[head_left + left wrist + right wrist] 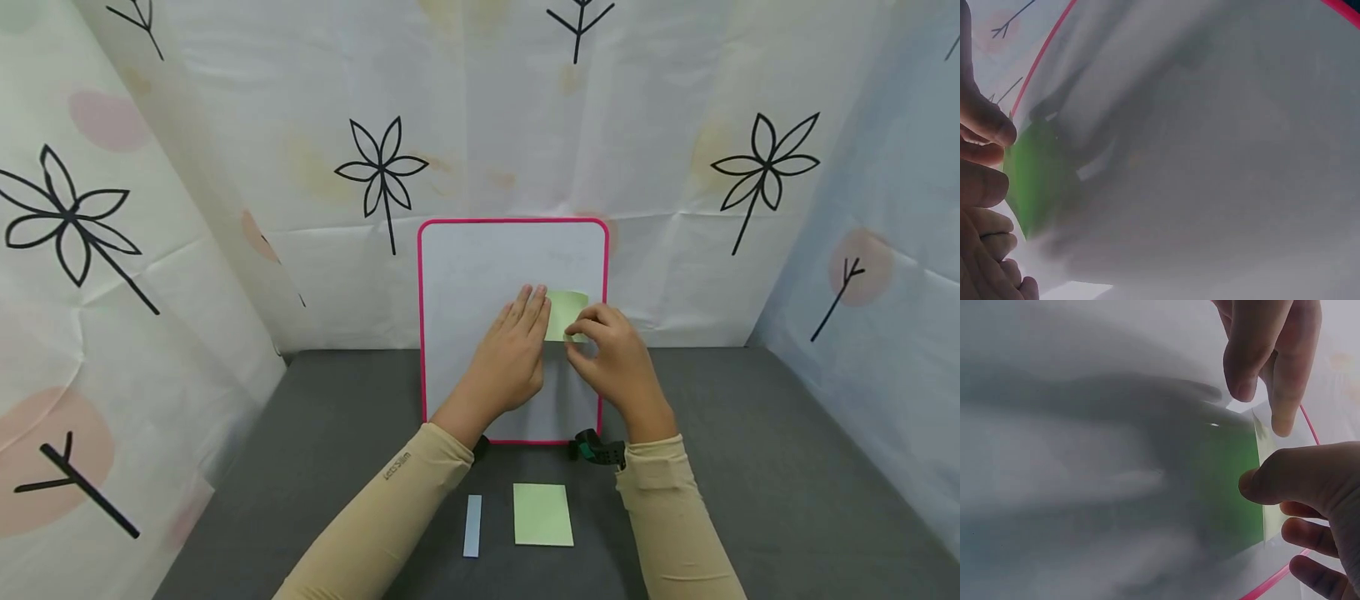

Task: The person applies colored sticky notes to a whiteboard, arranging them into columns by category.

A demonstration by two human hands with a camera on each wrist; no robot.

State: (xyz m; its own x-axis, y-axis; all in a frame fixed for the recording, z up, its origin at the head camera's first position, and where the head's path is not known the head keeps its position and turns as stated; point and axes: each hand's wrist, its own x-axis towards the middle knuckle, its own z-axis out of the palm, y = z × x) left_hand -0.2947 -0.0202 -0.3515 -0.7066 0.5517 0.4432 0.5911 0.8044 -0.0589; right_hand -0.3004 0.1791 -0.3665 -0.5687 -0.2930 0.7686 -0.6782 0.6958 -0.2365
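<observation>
A pale green sticky note [564, 310] lies against a pink-edged whiteboard [476, 262]. My left hand [508, 360] has its fingers straight and together, resting along the note's left edge. Thumb and forefinger of my right hand [618, 358] pinch the note near its lower right corner. That corner is partly hidden by the fingertips. The right wrist view catches the note's pale edge [1269, 462] side-on, with a green tint on the glossy board beside it.
On the dark grey table [337, 433], nearer to me, are a light green sticky-note pad or sheet [543, 515] and a narrow blue strip [472, 526]. The board stands upright at the patterned back cloth [480, 150]. A black strap [600, 448] is by the right wrist.
</observation>
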